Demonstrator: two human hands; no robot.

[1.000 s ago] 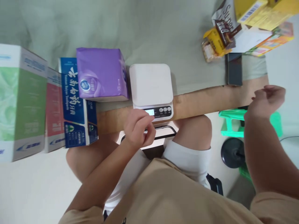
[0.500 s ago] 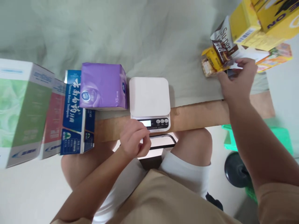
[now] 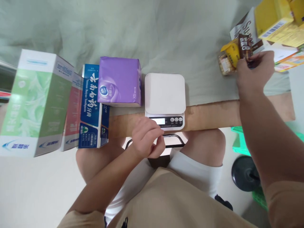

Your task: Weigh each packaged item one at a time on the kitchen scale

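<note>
At the far right, my right hand (image 3: 255, 72) is closed with thumb and fingers pinching the lower end of a small brown snack packet (image 3: 245, 44). A yellow packet (image 3: 232, 54) and a clear-wrapped snack packet (image 3: 225, 64) lie just left of it. My left hand (image 3: 148, 137) is loosely curled with nothing visible in it. It rests by the front edge of a white kitchen scale (image 3: 165, 93), partly covering the left side of the lit display (image 3: 158, 121). The scale's platform bears nothing.
Left of the scale stand a purple tissue pack (image 3: 120, 80), a blue toothpaste box (image 3: 89, 104), a red box (image 3: 72, 110) and a green-and-white box (image 3: 35, 101). Yellow boxes (image 3: 273, 22) and a white "Su-per" pack (image 3: 248, 27) crowd the right. A brown strip (image 3: 211, 114) lines the table's front edge.
The view has shifted, so most things sit further right. The brown packet has turned more upright at my right hand's fingers. My left hand stays curled by the scale.
</note>
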